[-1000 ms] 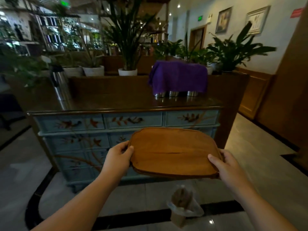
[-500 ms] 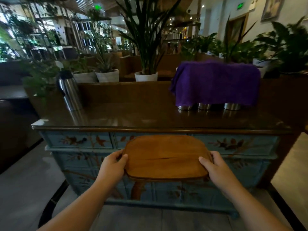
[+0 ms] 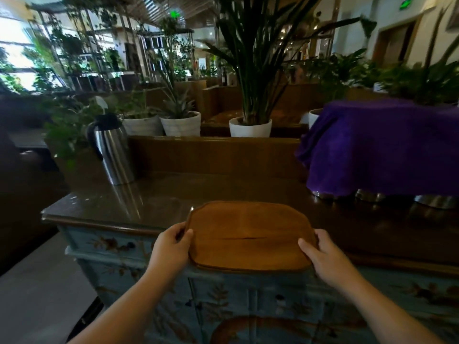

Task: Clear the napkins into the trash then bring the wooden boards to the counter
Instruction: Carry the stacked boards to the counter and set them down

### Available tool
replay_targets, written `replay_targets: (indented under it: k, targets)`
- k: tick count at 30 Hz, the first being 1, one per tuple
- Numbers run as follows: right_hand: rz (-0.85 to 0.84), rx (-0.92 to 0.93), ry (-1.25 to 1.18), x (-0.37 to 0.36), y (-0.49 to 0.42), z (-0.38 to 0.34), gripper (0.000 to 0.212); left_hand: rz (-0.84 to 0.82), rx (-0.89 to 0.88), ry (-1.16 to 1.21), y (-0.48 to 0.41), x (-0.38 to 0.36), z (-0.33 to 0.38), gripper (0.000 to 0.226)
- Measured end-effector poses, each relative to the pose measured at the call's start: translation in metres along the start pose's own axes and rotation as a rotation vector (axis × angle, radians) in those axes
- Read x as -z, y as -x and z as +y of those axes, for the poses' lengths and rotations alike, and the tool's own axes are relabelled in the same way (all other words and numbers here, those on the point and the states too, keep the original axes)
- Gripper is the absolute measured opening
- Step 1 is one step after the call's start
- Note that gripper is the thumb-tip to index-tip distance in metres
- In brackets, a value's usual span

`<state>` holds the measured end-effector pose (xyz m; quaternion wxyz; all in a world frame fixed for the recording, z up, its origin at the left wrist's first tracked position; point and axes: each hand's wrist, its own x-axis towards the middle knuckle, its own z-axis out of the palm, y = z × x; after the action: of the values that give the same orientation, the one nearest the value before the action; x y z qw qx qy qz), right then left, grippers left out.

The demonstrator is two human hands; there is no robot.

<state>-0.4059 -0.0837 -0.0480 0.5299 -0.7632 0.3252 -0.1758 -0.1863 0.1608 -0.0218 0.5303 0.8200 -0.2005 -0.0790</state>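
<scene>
Left hand [image 3: 171, 249] and right hand [image 3: 325, 256] grip opposite ends of a rounded brown wooden board [image 3: 248, 235], holding it level over the glossy dark counter [image 3: 154, 197], apparently for setting down.

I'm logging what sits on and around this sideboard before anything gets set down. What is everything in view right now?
wooden board: one, orange-brown, held level over the sideboard's front edge
sideboard: one, dark glossy top over pale blue painted drawers, centre
thermos jug: one, steel with black top, back left of the top
purple cloth: one, draped over things at the right of the top
metal containers: at least three steel bases showing below the cloth
white plant pots: at least three, with green plants, on the ledge behind
exit signs: two, green, up high
left hand: grips the board's left end
right hand: grips the board's right end
</scene>
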Motion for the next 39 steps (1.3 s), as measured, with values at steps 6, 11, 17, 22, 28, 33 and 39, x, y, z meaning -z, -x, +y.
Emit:
replay_targets:
  k: [6,11,17,22,28,33,39]
  targets:
    - [0.091,-0.010,0.005,-0.025,-0.093,-0.022,0.046,-0.115,-0.044,0.009,-0.122,-0.014,-0.016,0.030]
    - [0.147,-0.119,0.050,-0.048,-0.161,-0.037,0.053,-0.263,0.031,-0.017,-0.219,-0.024,-0.025,0.038]
    - [0.105,-0.256,0.219,-0.056,-0.207,-0.039,0.056,-0.337,0.078,-0.110,-0.274,-0.049,-0.036,0.043]
    - [0.031,-0.286,0.354,-0.048,-0.229,-0.048,0.053,-0.417,0.129,-0.138,-0.306,-0.061,-0.032,0.036]
    - [0.000,-0.263,0.447,-0.039,-0.252,-0.058,0.060,-0.431,0.075,-0.195,-0.330,-0.072,-0.023,0.027]
    - [-0.021,-0.306,0.530,-0.030,-0.268,-0.050,0.065,-0.438,0.071,-0.230,-0.335,-0.083,-0.028,0.031]
    - [-0.023,-0.281,0.616,-0.024,-0.278,-0.041,0.072,-0.425,0.038,-0.322,-0.338,-0.088,-0.031,0.037]
